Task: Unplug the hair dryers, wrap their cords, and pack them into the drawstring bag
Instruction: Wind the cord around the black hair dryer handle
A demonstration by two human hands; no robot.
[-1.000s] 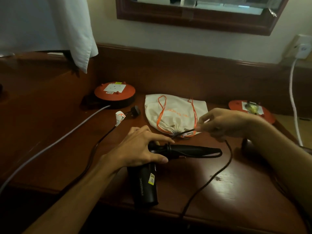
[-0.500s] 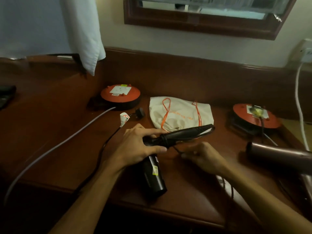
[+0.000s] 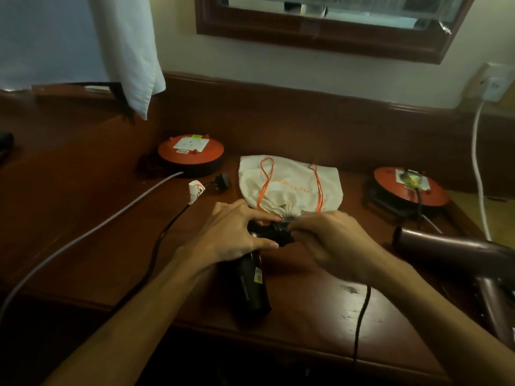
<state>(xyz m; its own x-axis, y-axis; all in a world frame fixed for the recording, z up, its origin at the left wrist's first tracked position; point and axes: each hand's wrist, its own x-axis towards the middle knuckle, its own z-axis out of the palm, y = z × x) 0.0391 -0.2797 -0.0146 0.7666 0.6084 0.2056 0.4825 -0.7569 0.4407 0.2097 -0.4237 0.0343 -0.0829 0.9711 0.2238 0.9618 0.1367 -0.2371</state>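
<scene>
A dim room holds a polished reddish-brown wooden desk (image 3: 83, 218) with a raised back ledge, below a cream wall (image 3: 250, 62) bearing a dark wood-framed mirror (image 3: 320, 37).

Head-worn view, facing forward and down, close over desk (image 3: 320, 310)

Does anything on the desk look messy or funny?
A little. The black dryer's cord trails loose over the desk's front edge, and its plug lies unplugged near the bag. The brown dryer is plugged into the right reel.
</scene>
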